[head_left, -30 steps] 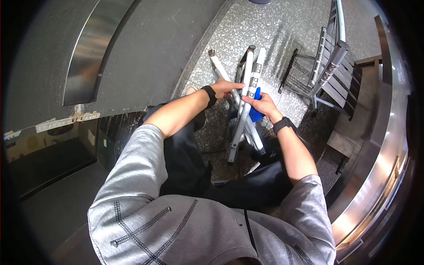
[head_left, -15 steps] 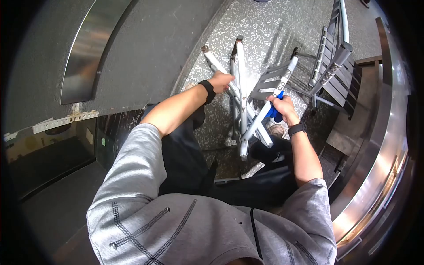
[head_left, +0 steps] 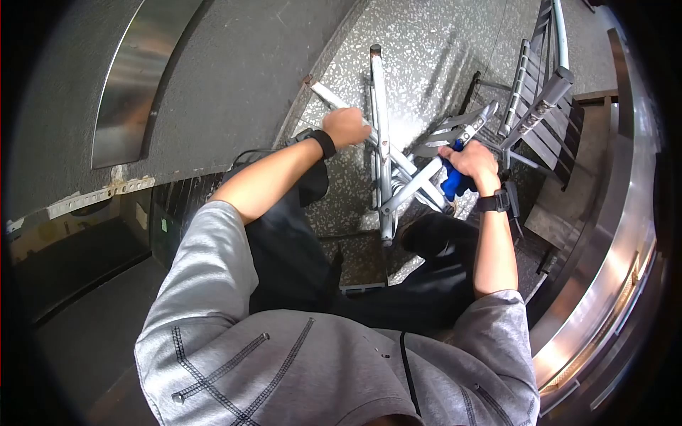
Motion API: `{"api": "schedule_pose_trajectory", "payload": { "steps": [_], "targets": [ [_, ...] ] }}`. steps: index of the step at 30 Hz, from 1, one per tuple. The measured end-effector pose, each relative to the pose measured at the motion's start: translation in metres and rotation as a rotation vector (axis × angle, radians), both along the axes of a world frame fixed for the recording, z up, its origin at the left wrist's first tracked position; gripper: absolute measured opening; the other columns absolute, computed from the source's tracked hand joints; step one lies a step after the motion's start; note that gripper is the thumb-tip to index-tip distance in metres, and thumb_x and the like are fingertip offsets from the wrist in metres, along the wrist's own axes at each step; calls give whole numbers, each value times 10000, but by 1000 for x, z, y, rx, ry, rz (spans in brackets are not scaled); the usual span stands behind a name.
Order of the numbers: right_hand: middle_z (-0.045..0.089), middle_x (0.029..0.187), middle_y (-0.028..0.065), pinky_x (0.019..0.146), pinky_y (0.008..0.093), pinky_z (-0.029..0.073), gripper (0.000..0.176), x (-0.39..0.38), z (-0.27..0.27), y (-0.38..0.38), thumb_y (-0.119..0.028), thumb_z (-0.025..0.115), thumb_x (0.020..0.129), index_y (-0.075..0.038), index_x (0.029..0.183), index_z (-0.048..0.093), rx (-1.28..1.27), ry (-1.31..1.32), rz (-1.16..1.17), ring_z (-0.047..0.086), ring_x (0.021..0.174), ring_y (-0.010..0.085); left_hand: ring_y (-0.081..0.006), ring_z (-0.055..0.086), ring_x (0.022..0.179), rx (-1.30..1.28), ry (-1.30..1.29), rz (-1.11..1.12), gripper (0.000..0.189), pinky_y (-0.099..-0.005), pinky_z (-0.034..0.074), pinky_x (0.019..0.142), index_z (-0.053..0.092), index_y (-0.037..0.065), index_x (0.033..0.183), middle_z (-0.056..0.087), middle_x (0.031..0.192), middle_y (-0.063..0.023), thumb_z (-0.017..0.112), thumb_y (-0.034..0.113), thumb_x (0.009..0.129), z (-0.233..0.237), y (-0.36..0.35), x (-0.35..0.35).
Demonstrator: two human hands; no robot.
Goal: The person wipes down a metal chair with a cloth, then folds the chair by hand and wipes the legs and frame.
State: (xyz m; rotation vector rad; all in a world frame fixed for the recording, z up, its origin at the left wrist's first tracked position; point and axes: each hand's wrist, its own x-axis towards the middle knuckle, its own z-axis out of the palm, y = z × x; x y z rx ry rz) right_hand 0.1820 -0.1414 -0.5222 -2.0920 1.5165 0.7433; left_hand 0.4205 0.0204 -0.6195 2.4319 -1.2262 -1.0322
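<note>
Left grip [head_left: 347, 126]: frame [head_left: 325, 93] is clasped.
Right grip [head_left: 472, 162]: rail [head_left: 472, 130], blue cloth [head_left: 450, 183] are clasped.
Crossed tubes [head_left: 419, 179]: fingers may be nipped if folded.

So the left arm's reaching forward with a bent elbow, left hand [head_left: 346, 128] balled up with the fingers curled in. Right forearm [head_left: 495, 245] points pretty much straight ahead, right hand [head_left: 472, 159] palm down, fingers bent, thumb sticking out inward. Black bands on both wrists, short grey sleeves.
</note>
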Motion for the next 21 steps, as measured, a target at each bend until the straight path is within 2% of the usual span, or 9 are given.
{"api": "schedule_pose_trajectory", "payload": {
  "steps": [1, 2, 3, 6, 9, 10, 13, 14, 21],
  "targets": [
    [688, 1110, 226, 928, 402, 497, 729, 2, 7, -1, -651, 673, 773, 22, 1048, 716, -12, -12, 7, 645, 1109, 342, -289, 667, 860, -119, -227, -156, 266, -478, 522, 737, 636, 27, 840, 665, 782, -130, 644, 292, 823, 13, -2, -10],
    [698, 1059, 233, 904, 409, 505, 707, 1, 10, -5, -639, 660, 786, 25, 1022, 720, 1, -90, -8, 666, 1059, 347, -328, 629, 998, -62, -137, -222, 301, -516, 451, 898, 639, 66, 980, 671, 919, -136, 648, 259, 750, 26, -9, -14],
    [703, 983, 249, 872, 422, 512, 693, 3, 20, -7, -623, 648, 795, 43, 973, 721, 34, -170, -39, 684, 991, 362, -323, 619, 1015, -97, -213, -306, 341, -511, 439, 912, 625, 74, 1030, 660, 947, -133, 653, 259, 745, 19, -8, -12],
    [696, 914, 279, 857, 436, 512, 699, 4, 17, -11, -612, 635, 803, 72, 921, 716, -36, -344, -127, 688, 949, 383, -326, 588, 1049, -134, -369, -520, 513, -479, 401, 949, 562, 93, 1185, 615, 1030, -139, 705, 260, 722, 1, -6, -3],
    [699, 846, 270, 823, 409, 517, 655, 6, 10, -11, -563, 670, 804, 86, 886, 712, -94, -370, -103, 708, 880, 352, -340, 588, 1043, -240, -355, -514, 526, -482, 402, 948, 558, 104, 1187, 613, 999, -145, 745, 267, 723, -13, 3, 8],
    [698, 899, 270, 860, 438, 509, 646, 6, 9, -12, -588, 623, 819, 45, 893, 728, -41, -365, -72, 687, 943, 383, -352, 590, 1037, -250, -338, -512, 585, -503, 414, 930, 525, 121, 1233, 609, 991, -170, 768, 272, 723, -13, 4, 9],
    [706, 900, 247, 859, 436, 509, 609, 10, 23, -10, -571, 617, 828, 22, 890, 738, -11, -320, -59, 688, 946, 370, -374, 603, 1006, -159, -346, -487, 658, -512, 447, 877, 465, 129, 1298, 602, 965, -193, 768, 249, 726, -16, 7, 7],
    [708, 897, 239, 856, 435, 510, 596, 10, 21, -9, -567, 616, 830, 14, 894, 739, -14, -324, -54, 689, 945, 366, -395, 634, 925, -180, -313, -492, 752, -501, 487, 795, 395, 137, 1367, 616, 924, -214, 772, 228, 723, -27, 9, 10],
    [712, 867, 211, 833, 439, 513, 511, 10, 15, -7, -532, 619, 840, -41, 926, 731, -54, -475, -89, 691, 923, 362, -396, 670, 847, -25, -267, -495, 861, -481, 519, 751, 339, 143, 1432, 671, 940, -214, 796, 230, 707, -13, 8, -1]
  ]
}}
